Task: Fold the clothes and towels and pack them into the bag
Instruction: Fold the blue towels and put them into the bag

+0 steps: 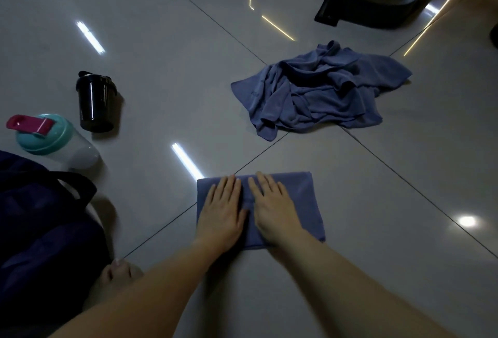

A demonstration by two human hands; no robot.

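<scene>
Folded towel [307, 197] flat on glossy tiled floor [161, 68].

There are two blue cloth towels: one folded blue towel [304, 200] and one crumpled blue towel [318, 89]. There are two drink bottles: one black plastic bottle [94, 103] and one clear plastic bottle with a blue-green lid and a pink flap [54, 141]. There is one dark blue cloth bag [40, 230]. There are two bare hands, the left hand [222, 212] and the right hand [272, 211]. There is one bare foot [118, 273]. There is one black furniture base [363, 11].
</scene>
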